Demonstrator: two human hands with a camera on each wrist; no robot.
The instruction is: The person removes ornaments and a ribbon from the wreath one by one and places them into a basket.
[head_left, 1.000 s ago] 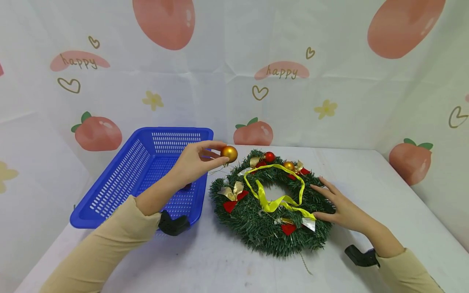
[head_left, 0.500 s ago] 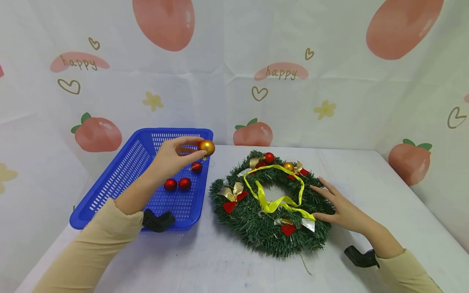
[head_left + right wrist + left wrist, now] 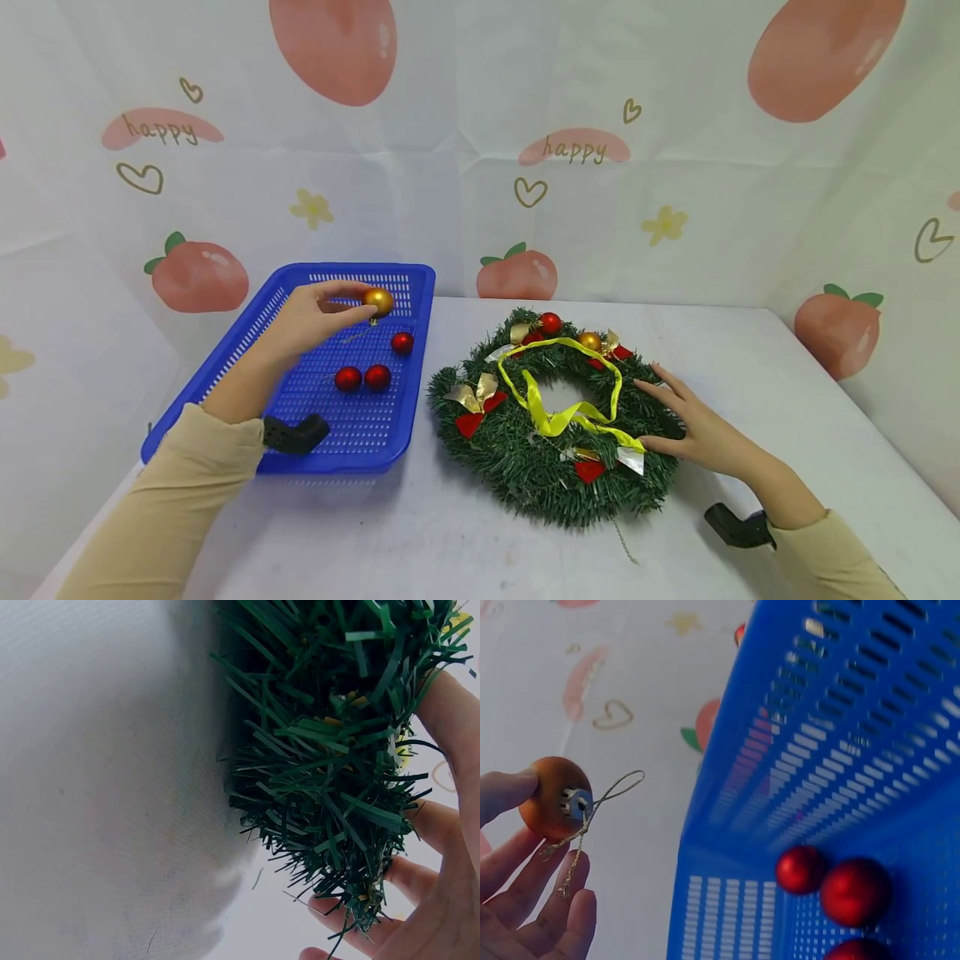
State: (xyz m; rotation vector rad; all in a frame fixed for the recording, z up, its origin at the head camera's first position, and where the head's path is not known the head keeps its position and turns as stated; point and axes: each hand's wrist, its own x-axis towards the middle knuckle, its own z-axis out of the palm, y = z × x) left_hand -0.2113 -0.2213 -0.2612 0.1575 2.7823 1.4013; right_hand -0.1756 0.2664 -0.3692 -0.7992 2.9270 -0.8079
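Up high, the left hand (image 3: 307, 321) pinches a shiny gold ball (image 3: 378, 302) between its thumb and fingers. A thin string (image 3: 574, 864) is tied to the ball's little metal cap and dangles. The right hand (image 3: 701, 429) is well apart from it, with its fingers spread and loose, touching the side of a round green wreath (image 3: 517, 467). I cannot see it squeezing anything. In the head view, the gold ball is over a blue basket (image 3: 405, 433), not down on its floor. Three red balls (image 3: 377, 377) sit inside; two are just beside each other and one is farther back. Next to the basket, the wreath lies flat on a white table (image 3: 810, 392), with a yellow ribbon (image 3: 553, 421) looped on top. A second gold ball (image 3: 590, 341) and a small red ball (image 3: 551, 322) sit on the wreath's far side. I think the step in hand is putting the pinched ball into the basket with the red ones. If so, the next move needs the left hand to go down gently and let go low, so the ball does not bounce, and the string must not catch on a finger. The right hand can just rest there to stop the wreath sliding.
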